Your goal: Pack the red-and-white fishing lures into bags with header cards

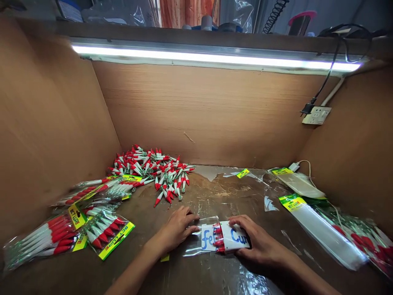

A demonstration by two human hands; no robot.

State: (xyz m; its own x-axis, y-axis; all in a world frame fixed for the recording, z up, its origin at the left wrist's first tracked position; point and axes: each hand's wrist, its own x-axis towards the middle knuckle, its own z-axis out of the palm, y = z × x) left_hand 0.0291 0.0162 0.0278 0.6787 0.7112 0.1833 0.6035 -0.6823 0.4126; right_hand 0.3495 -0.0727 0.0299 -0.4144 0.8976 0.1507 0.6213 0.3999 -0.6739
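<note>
My left hand point(181, 228) is curled at the left end of a clear plastic bag point(194, 245), thumb and forefinger at its edge. My right hand point(259, 241) grips a white holder point(232, 237) with blue handwriting, thumb in front and fingers over its far side. Several red-tipped fishing lures point(219, 238) show in the middle of the holder, side by side. The bag reaches over the holder's left part, its flap spread on the table. How far the lures go into the holder is hidden.
A heap of loose red-and-white lures point(147, 164) lies at the back left. Filled packs point(110, 231) with yellow header cards are at the left. Flat bags point(325, 233) and more lures point(368, 241) lie at the right. A power socket point(317, 115) hangs on the right.
</note>
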